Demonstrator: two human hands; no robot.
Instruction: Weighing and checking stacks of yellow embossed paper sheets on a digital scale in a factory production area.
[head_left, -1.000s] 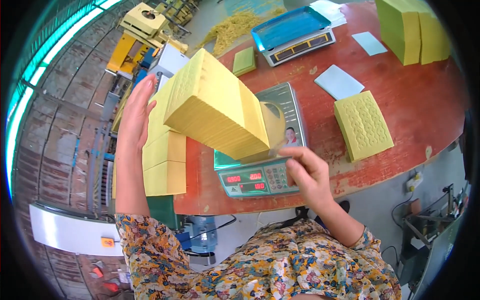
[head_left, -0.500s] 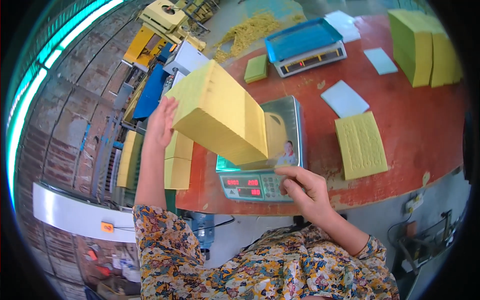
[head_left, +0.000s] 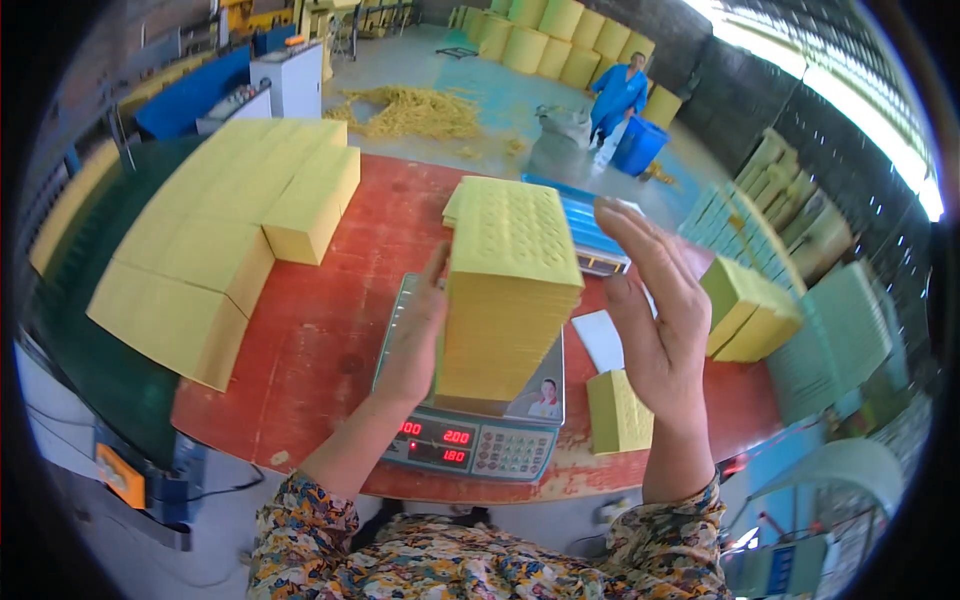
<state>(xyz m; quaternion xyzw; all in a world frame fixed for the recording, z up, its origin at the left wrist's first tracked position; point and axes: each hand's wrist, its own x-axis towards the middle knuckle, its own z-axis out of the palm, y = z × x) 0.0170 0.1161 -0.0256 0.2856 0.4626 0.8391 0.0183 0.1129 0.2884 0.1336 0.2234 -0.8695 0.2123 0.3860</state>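
A tall stack of yellow paper sheets [head_left: 505,330], with an embossed pattern on its top, stands on the digital scale [head_left: 515,445] at the table's near side. Red digits glow on the scale's panel. Against the stack's left side lies my left hand [head_left: 415,345], its fingers stretched out and partly hidden by the stack. My right hand [head_left: 660,315] is raised to the right of the stack, open and apart from it, fingers pointing up. A shorter yellow stack [head_left: 620,412] sits right of the scale, below that hand.
Several yellow paper blocks [head_left: 190,240] line the red table's [head_left: 320,350] left side. More yellow blocks [head_left: 750,310] stand at the right. Behind my stack is a second scale with a blue tray [head_left: 590,225]. A person in blue [head_left: 618,95] is beyond the table, beside a blue bin [head_left: 640,145].
My right hand has left the scale's keypad and risen to the right of the stack. My left hand stays at the stack's left side. The head view has swung to the right.
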